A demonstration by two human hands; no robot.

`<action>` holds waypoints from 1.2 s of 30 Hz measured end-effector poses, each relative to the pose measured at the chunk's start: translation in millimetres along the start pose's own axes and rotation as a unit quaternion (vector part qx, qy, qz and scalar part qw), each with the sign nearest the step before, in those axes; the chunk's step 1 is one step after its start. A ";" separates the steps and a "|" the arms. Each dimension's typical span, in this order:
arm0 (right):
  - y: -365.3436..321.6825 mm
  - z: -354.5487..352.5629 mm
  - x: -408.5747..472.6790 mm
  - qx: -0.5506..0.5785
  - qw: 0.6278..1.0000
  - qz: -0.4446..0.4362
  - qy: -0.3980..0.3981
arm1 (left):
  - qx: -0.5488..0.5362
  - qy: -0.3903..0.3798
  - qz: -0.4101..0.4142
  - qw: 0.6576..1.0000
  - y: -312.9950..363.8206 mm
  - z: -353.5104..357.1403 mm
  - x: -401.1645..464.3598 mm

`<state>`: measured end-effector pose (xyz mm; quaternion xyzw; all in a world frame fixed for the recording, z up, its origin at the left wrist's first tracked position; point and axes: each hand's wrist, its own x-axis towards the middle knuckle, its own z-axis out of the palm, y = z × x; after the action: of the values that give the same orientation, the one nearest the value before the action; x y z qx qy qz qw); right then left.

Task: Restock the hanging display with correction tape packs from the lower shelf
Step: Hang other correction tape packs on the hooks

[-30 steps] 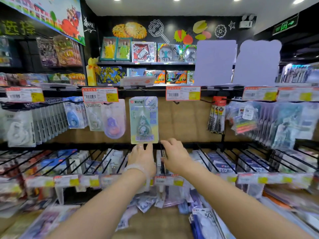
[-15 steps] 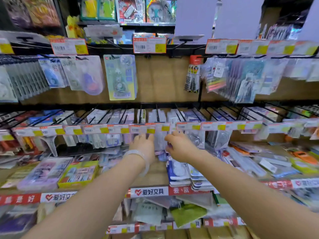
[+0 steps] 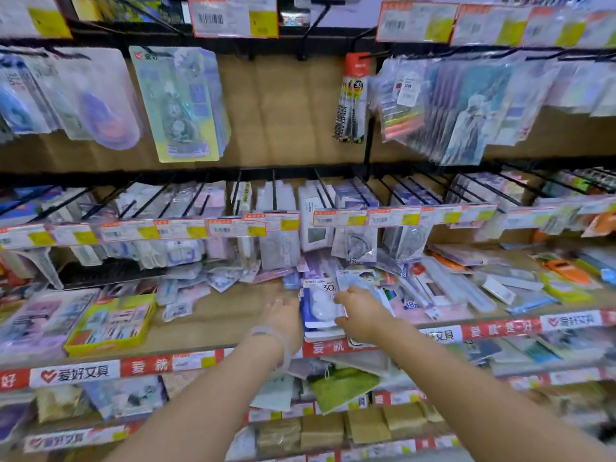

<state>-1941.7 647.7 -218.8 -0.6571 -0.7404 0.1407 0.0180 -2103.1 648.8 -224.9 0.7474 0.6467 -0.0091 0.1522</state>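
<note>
Leftward, bare shelf board [image 3: 213, 315] lies beside the left hand [image 3: 283, 315], fingers straight against the left edge of the correction tape stack [image 3: 321, 308]. Right hand [image 3: 361, 315] pinches the stack's right edge; loose packs [image 3: 433, 295] crowd beyond.

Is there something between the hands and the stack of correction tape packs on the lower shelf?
Nothing visible stands in the way. The left hand and the right hand are already at the two sides of the stack of correction tape packs on the lower shelf. Whether the fingers already grip it cannot be told.
</note>
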 end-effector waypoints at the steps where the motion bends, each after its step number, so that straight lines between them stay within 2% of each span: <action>1: 4.5 4.0 5.3 0.003 1.000 0.005 -0.003 | -0.004 -0.011 0.000 1.000 1.8 3.9 7.0; 7: 29.3 21.9 43.5 0.020 0.999 0.037 -0.016 | -0.097 -0.064 -0.028 0.993 3.9 33.8 63.5; 15: 46.1 31.2 99.7 0.048 0.997 0.055 -0.004 | -0.241 -0.080 -0.098 0.962 2.0 54.8 125.0; 18: 51.8 34.8 112.3 0.046 0.997 0.065 -0.006 | -0.300 -0.075 -0.134 0.941 3.8 61.4 141.6; 23: 60.4 40.8 122.1 0.052 0.995 0.079 -0.015 | -0.371 -0.108 -0.186 0.903 5.6 82.8 168.0; 26: 62.4 38.9 124.7 0.048 0.996 0.080 -0.017 | -0.439 -0.120 -0.215 0.864 10.1 74.3 169.6; 30: 60.7 34.2 125.9 0.033 0.996 0.077 -0.030 | -0.425 -0.151 -0.225 0.864 2.3 65.6 174.7; 36: 33.6 25.2 136.1 0.035 0.998 0.051 -0.027 | -0.422 -0.138 -0.251 0.860 -44.9 43.5 164.5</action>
<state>-1933.0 779.4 -272.3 -0.6890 -0.7007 0.1849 0.0133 -2111.7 802.2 -310.7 0.4149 0.7268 0.1236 0.5332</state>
